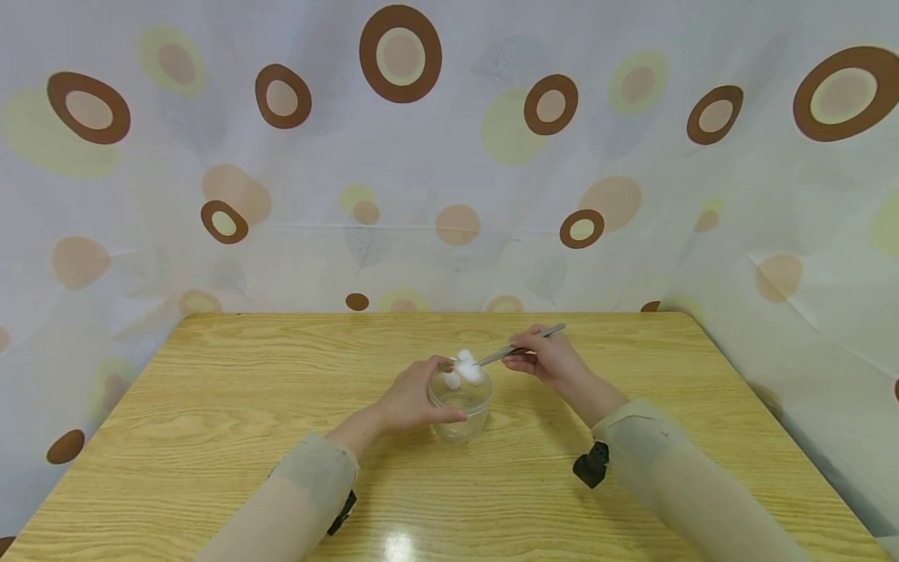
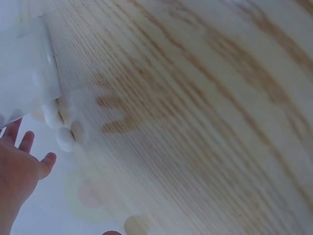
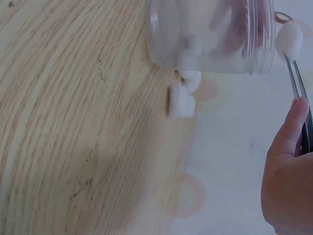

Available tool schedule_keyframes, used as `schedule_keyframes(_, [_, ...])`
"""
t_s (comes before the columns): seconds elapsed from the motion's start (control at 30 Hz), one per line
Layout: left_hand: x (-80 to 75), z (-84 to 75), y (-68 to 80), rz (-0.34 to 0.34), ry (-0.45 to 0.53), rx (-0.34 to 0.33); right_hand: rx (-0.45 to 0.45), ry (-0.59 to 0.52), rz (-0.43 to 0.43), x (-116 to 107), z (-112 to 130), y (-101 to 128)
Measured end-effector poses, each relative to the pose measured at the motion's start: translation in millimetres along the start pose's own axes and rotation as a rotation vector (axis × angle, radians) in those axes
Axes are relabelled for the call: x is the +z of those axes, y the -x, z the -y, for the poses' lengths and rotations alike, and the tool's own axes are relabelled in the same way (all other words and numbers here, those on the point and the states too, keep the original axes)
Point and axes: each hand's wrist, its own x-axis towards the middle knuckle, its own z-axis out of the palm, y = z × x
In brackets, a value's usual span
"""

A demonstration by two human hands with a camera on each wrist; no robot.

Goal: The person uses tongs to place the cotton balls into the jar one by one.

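- The left hand wraps around the clear jar; its fingers are partly hidden behind the jar.
- The right hand pinches the tweezers, and their tips are clamped on a cotton ball at the jar's mouth.
- The tweezers' long axis slants down-left toward the jar, which stands mid-table.

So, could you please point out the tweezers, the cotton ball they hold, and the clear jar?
tweezers (image 1: pixel 523 347), head view, mid-shaft by the fingers.
cotton ball (image 3: pixel 289 39), right wrist view, centre of the ball.
clear jar (image 1: pixel 469 414), head view, front wall.
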Motion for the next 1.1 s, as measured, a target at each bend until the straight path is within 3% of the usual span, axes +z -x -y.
schedule_keyframes(0.33, [0.3,-0.8,-0.3,-0.006,0.002,-0.006,-0.001,0.031,0.001,1.9,0.7,1.8])
schedule_keyframes(0.63, [0.5,0.5,0.1,-0.015,0.03,-0.01,-0.001,-0.044,-0.007,-4.6,6.2,1.3])
schedule_keyframes(1.1, [-0.6,1.9,2.7,0.003,0.035,-0.019,0.022,-0.133,-0.104,-21.5,10.0,3.2])
